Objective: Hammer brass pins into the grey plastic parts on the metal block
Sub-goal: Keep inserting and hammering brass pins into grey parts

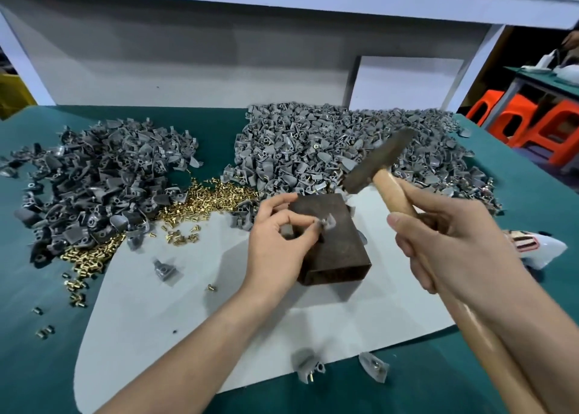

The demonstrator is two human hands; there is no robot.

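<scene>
A dark rusty metal block (340,250) lies on a white sheet in the middle of the table. My left hand (279,241) pinches a small grey plastic part (327,222) on top of the block. My right hand (451,244) grips the wooden handle of a hammer (377,162), whose blurred dark head is raised above and behind the block. Loose brass pins (206,200) are scattered left of the block.
A big heap of grey parts (329,144) fills the back right and a darker heap (94,178) the left. Stray parts (308,366) lie near the sheet's (156,319) front edge. A white board stands behind; orange stools (532,122) at far right.
</scene>
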